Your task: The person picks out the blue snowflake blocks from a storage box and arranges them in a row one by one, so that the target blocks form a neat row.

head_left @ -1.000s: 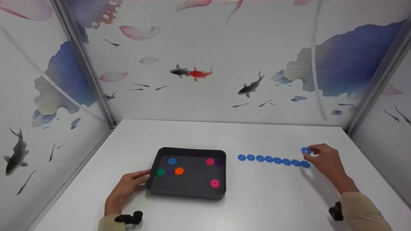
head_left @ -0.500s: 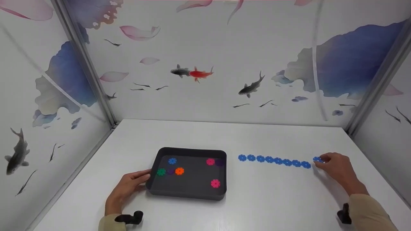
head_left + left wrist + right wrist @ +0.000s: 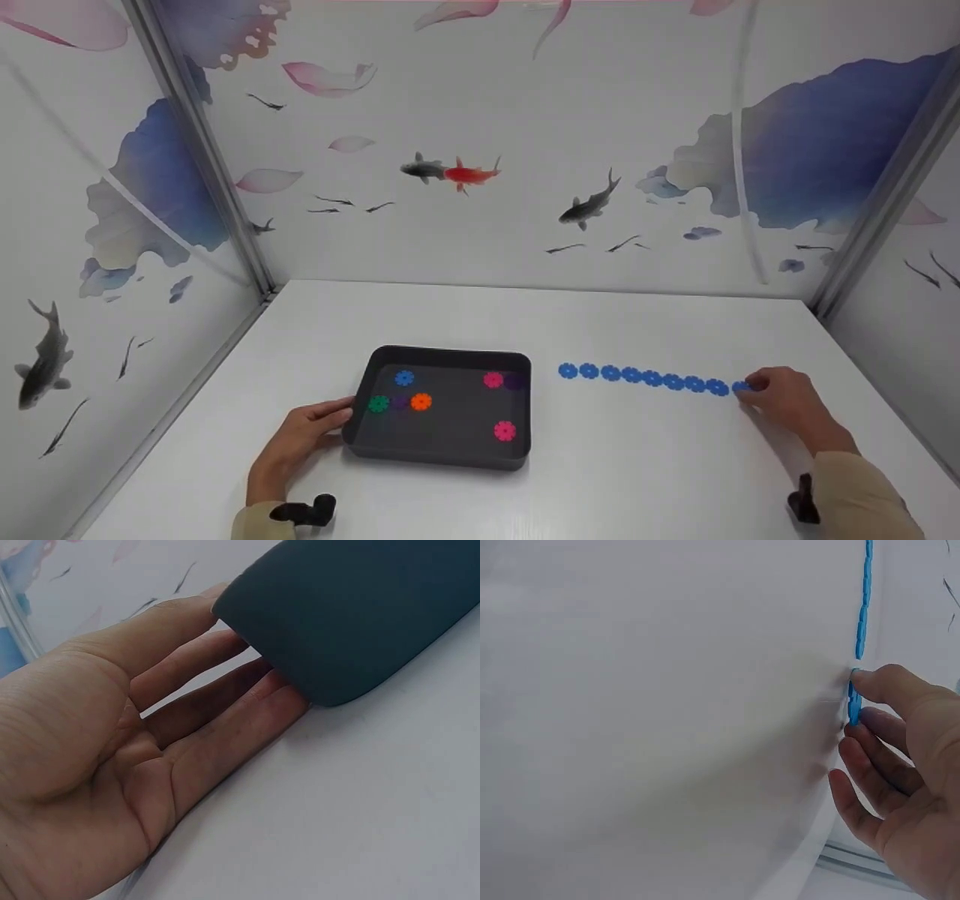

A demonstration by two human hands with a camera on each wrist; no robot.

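Note:
Near the right end of a row of blue notched discs (image 3: pixel 652 379) on the white table, my right hand (image 3: pixel 787 401) pinches one more blue notched disc (image 3: pixel 854 699) between thumb and fingertips. That disc lies in line with the row, and the right wrist view shows a small gap between them. To the left stands a dark grey tray (image 3: pixel 435 454). My left hand (image 3: pixel 296 442) touches the tray's left wall with fairly straight fingers (image 3: pixel 232 727). Inside the tray are a blue disc (image 3: pixel 404 378), a green disc (image 3: pixel 379 403), an orange disc (image 3: pixel 421 402), pink discs (image 3: pixel 505 430) and dark purple ones.
White panels (image 3: pixel 480 240) printed with fish and petals enclose the table (image 3: pixel 622 480) at the back and sides. Metal posts (image 3: pixel 217 180) stand at the back corners. A black wrist device (image 3: pixel 304 511) sits at the left sleeve, and another (image 3: pixel 804 499) at the right.
My right hand has moved right and down toward the table with the blue disc, from above the row's last disc to beyond its right end. My left hand and the tray stay put.

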